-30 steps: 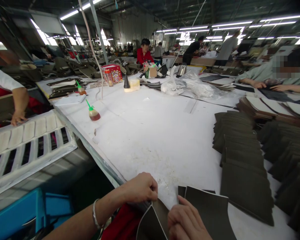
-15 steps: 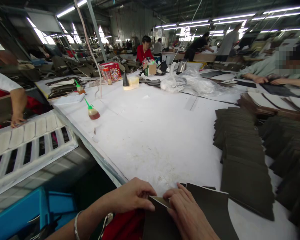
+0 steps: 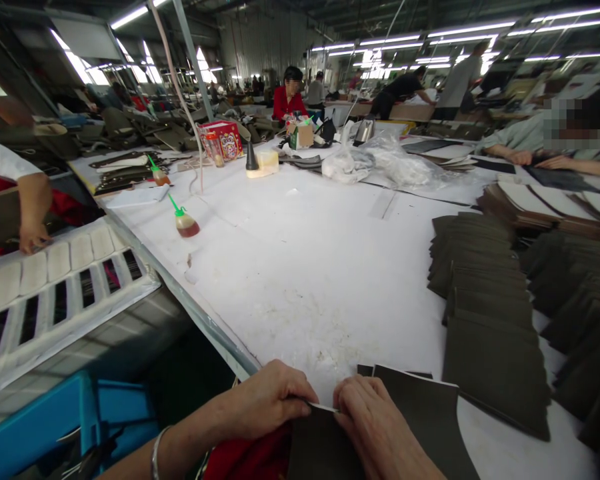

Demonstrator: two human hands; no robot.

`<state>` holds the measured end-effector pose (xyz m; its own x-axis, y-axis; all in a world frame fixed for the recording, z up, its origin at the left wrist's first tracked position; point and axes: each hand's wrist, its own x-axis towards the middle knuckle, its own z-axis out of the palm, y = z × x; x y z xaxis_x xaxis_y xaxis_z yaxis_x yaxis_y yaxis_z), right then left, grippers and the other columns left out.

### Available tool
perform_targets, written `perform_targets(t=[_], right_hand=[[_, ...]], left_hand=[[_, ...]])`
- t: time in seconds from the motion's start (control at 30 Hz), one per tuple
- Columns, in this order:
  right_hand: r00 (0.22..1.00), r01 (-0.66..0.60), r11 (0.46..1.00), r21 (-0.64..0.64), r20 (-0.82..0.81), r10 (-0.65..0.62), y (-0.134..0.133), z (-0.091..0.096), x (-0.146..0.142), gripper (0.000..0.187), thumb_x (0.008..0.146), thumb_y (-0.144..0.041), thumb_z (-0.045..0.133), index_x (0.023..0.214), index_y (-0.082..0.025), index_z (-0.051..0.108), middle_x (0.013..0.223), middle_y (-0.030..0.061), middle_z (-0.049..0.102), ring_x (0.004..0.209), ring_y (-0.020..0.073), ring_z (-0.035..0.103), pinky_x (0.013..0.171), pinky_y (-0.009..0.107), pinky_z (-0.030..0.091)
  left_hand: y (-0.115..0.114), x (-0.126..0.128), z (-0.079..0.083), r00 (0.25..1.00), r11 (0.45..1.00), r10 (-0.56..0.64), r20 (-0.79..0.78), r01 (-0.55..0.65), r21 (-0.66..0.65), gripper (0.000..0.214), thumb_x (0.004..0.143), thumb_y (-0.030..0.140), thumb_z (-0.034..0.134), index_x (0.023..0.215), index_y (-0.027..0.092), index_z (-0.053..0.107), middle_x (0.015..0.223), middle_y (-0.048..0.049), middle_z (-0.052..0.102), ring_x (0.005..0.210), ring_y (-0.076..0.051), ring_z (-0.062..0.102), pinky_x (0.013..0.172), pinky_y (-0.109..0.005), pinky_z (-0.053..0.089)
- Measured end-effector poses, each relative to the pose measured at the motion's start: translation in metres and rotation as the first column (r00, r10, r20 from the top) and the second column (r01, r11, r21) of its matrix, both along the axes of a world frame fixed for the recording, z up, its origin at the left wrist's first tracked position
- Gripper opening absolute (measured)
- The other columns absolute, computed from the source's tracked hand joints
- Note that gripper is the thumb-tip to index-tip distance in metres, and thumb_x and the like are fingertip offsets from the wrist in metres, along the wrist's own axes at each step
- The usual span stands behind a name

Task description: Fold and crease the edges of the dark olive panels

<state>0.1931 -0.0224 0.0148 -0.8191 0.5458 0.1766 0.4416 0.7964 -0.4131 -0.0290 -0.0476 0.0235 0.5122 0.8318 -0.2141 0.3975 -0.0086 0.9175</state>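
A dark olive-grey sheet piece, leather-like, stands at the near table edge, its pale top edge held between my hands. My left hand pinches the edge's left end between thumb and fingers. At the right end, my right hand is closed over the same edge, its fingers curled and partly hiding the piece. Just beyond the right hand lies another dark piece with a light border, flat on the white table.
Overlapping stacks of dark pieces cover the right side. A green-capped bottle stands at the left. Plastic wrap lies farther back. A blue bin sits below left. A co-worker's hand rests on a slotted white rack.
The fold of the sheet piece's top edge, which showed a tan underside, now appears as a thin pale line. My right hand's fingers have curled in over it.
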Motion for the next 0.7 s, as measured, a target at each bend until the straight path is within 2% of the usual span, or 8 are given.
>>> perform_targets(t=[0.1, 0.27, 0.5, 0.7], right_hand=[[1.0, -0.002, 1.0, 0.004, 0.004, 0.002, 0.0, 0.0, 0.001, 0.019, 0.094, -0.006, 0.038, 0.082, -0.022, 0.039, 0.076, 0.0002, 0.053, 0.066, 0.0188, 0.048, 0.063, 0.031, 0.037], [0.999, 0.035, 0.997, -0.065, 0.013, -0.034, -0.002, -0.003, 0.004, 0.018, 0.096, -0.011, 0.039, 0.082, -0.022, 0.039, 0.077, 0.0006, 0.053, 0.068, 0.0183, 0.048, 0.062, 0.03, 0.036], [1.0, 0.031, 0.998, -0.053, 0.001, -0.031, -0.001, -0.002, 0.005, 0.02, 0.095, -0.008, 0.037, 0.08, -0.021, 0.04, 0.076, 0.0011, 0.053, 0.067, 0.018, 0.047, 0.062, 0.03, 0.036], [0.999, 0.036, 0.998, -0.056, 0.027, -0.035, -0.004, 0.0, 0.005, 0.019, 0.092, -0.005, 0.04, 0.08, -0.02, 0.042, 0.079, 0.0027, 0.054, 0.069, 0.019, 0.047, 0.062, 0.031, 0.036]], left_hand=[[0.0, 0.001, -0.001, 1.0, 1.0, 0.021, 0.021, -0.021, -0.019, 0.022, 0.08, 0.013, 0.057, 0.093, 0.019, 0.074, 0.084, -0.0007, 0.07, 0.081, -0.014, 0.062, 0.072, -0.02, 0.044], [0.0, 0.005, -0.001, 0.999, 0.998, 0.051, 0.008, -0.051, -0.038, 0.018, 0.081, 0.017, 0.06, 0.092, 0.017, 0.075, 0.08, -0.001, 0.07, 0.076, -0.014, 0.062, 0.068, -0.019, 0.043], [0.002, 0.016, -0.003, 0.999, 0.994, 0.031, -0.043, -0.027, 0.109, 0.016, 0.087, 0.024, 0.06, 0.088, 0.018, 0.075, 0.081, -0.0016, 0.07, 0.08, -0.014, 0.062, 0.073, -0.02, 0.041], [0.001, 0.021, -0.007, 0.993, 0.991, 0.056, -0.1, -0.043, 0.123, 0.014, 0.085, 0.031, 0.065, 0.084, 0.02, 0.075, 0.078, 0.0001, 0.069, 0.079, -0.014, 0.061, 0.072, -0.021, 0.041]])
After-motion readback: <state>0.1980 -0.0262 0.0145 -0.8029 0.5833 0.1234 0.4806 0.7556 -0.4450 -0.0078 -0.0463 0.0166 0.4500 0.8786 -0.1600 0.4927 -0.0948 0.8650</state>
